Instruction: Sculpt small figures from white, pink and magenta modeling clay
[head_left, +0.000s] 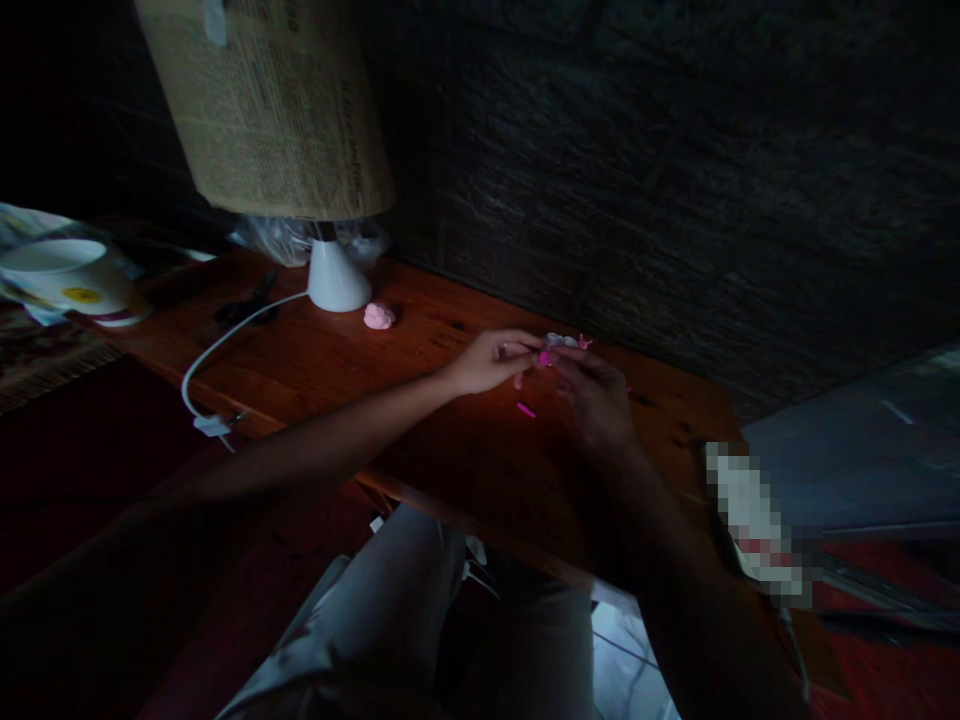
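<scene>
My left hand [487,362] and my right hand [600,395] meet over the wooden table. Between their fingertips is a small bright pink piece of modelling clay [545,357], pinched from both sides. Just below it on the wood lies a thin magenta strip [526,409]. Behind the fingers sit a whitish, clear-looking item [559,341] and a little pink shape [585,342], both partly hidden and too dim to name. Farther left, a pale pink clay lump [379,316] rests near the lamp base.
A lamp with a newsprint shade [277,120] and white base [337,280] stands at the back left, its white cord [196,370] hanging over the front edge. Dark scissors [251,305] and a white tub [67,275] are left. A pixelated pale object [757,520] lies right. A dark wall rises behind.
</scene>
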